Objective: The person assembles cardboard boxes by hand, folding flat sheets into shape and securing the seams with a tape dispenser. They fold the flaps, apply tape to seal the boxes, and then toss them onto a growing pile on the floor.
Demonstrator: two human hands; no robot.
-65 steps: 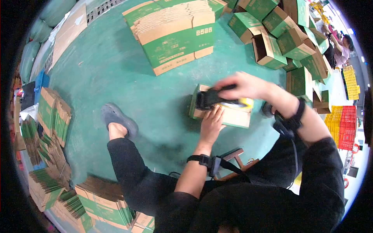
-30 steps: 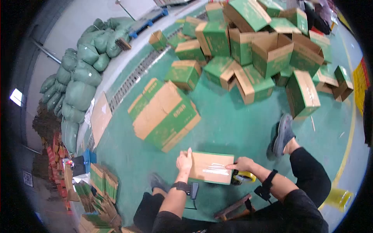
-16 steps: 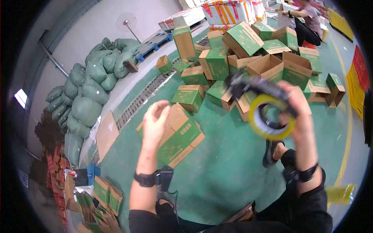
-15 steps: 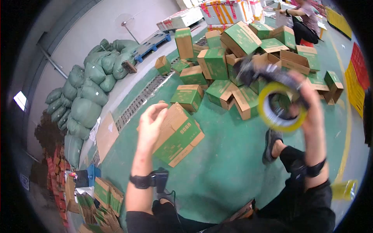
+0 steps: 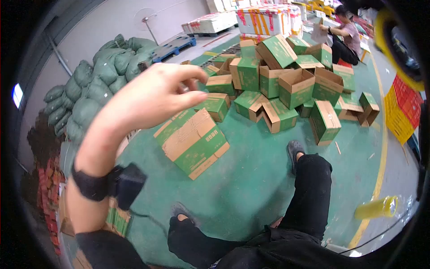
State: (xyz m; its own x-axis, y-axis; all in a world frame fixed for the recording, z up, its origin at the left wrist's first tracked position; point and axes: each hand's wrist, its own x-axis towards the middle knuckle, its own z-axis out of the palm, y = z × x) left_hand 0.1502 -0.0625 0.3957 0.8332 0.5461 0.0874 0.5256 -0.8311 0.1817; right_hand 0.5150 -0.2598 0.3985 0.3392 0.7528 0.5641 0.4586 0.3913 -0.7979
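Note:
My left hand (image 5: 156, 92) is raised in front of me, fingers loosely curled and thumb apart, with nothing in it. Beyond it, a closed green-and-brown cardboard box (image 5: 192, 143) rests on the floor, its flaps side facing me; the hand does not visibly touch it. High at the right edge, close to the camera, hangs a tape dispenser (image 5: 385, 45) with a yellow-rimmed roll, partly cut off and blurred. My right hand, which gripped that dispenser a moment earlier, is hidden beyond the picture's dark edge.
A heap of green-and-brown boxes (image 5: 295, 85), some with open flaps, lies ahead. Green sacks (image 5: 96, 89) are piled at left. A yellow tape roll stack (image 5: 376, 207) and yellow and red crates (image 5: 401, 110) are at right. Another person (image 5: 345, 38) sits at the back.
My left hand has come up and closer to the camera. The tape dispenser has swung up and right to the picture's edge, taking my right hand out of sight. The view has shifted slightly.

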